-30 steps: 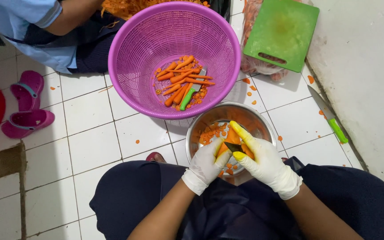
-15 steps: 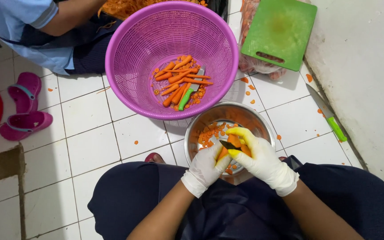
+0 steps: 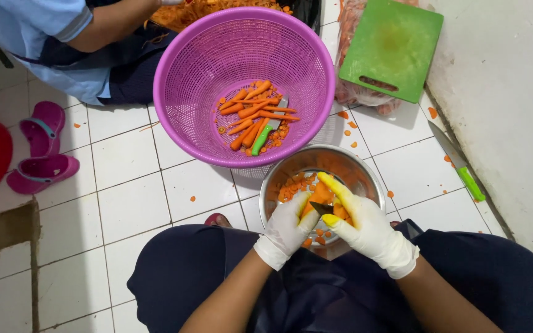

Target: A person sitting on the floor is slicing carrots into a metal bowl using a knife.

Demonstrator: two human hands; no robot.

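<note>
On a white tiled floor, a gloved left hand pinches a carrot over a steel bowl of cut bits, while the right hand closes round a dark blade. Trimmed carrots cover only the purple basket's base, suggesting more remains.

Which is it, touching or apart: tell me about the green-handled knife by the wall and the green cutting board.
Apart. The head view shows bare white tile between the green-handled knife lying along the wall and the green cutting board, which sits farther up on a bag of carrots.
</note>
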